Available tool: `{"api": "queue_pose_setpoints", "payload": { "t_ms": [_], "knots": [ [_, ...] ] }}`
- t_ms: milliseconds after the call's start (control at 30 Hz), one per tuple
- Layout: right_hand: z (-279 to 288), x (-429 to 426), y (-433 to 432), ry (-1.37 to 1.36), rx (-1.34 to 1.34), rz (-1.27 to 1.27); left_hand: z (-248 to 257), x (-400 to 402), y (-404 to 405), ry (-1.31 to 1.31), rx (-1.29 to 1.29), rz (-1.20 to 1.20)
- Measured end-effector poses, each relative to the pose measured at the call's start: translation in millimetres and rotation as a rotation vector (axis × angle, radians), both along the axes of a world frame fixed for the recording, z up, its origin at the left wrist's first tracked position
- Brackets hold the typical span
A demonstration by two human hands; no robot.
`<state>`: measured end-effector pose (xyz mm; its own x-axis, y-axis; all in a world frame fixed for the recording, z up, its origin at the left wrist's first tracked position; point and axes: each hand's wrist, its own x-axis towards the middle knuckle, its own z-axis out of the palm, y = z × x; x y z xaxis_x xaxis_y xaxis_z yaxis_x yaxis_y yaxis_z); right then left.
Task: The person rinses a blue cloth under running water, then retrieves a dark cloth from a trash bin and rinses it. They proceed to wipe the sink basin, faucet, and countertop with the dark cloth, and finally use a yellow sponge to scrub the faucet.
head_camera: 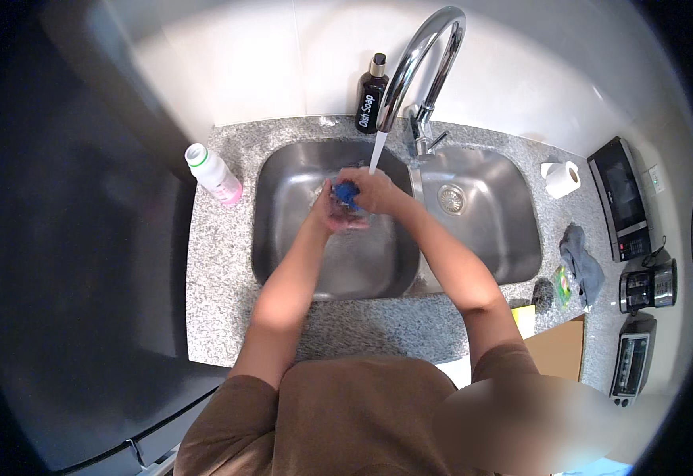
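Observation:
Over the left basin of a stainless steel double sink (364,271), my two hands are close together. My right hand (376,191) is wet and closes on a small crumpled blue object (346,193), which looks like a scrubbing pad. Water streams from the chrome faucet (403,71) onto the back of that hand. My left hand (329,215) is cupped just below and to the left, palm towards the blue object. Something see-through seems to lie between the palms, but blur and water hide whether the left fingers grip it.
A black dish soap pump bottle (372,98) stands behind the sink. A white bottle with pink contents (215,175) is at left. To the right are a paper roll (562,179), a grey cloth (582,262), a microwave (620,196), a coffee maker (647,287) and a toaster oven (632,364).

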<state>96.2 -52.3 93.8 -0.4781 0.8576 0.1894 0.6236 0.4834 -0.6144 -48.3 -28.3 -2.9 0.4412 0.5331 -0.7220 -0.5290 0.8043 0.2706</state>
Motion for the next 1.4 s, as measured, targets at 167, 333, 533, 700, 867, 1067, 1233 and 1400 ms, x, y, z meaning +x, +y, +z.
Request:
{"api": "queue_pose_setpoints", "payload": {
  "t_ms": [167, 333, 533, 700, 867, 1067, 1233, 1400],
  "knots": [
    [-20.3, 14.4, -14.0, 0.329, -0.164, 0.036, -55.5, 20.5, 32.1, -0.527, 0.114, 0.234],
    [-58.4, -3.0, -15.4, 1.350, -0.401, -0.504, 8.0, 45.8, 7.3, -0.219, 0.449, 0.527],
    [-68.9, -13.3, 9.7, 0.980, -0.428, -0.508, 1.5, -4.5, -7.7, 0.312, 0.879, 0.331],
    [-21.3, -1.0, 7.2, 0.234, 0.058, -0.088, 4.6, -32.3, -17.0, 0.022, 0.041, -0.222],
    [-12.3, 5.0, -8.4, 0.123, 0.025, 0.078, -19.3, 7.4, 0.9, -0.531, 0.224, -0.037],
    [-30.9, 12.8, -8.0, 0.547, -0.131, -0.344, -10.8, 49.5, 19.0, -0.307, 0.319, 0.143],
    [-11.6, -12.6, -15.3, 0.545, 0.019, -0.369, -52.8, 37.8, 33.9, -0.505, 0.254, 0.403],
    [-70.4, -14.5, -15.1, 1.343, -0.332, -0.738, 21.2, 37.9, -10.7, -0.144, 0.408, 0.708]
  ]
}}
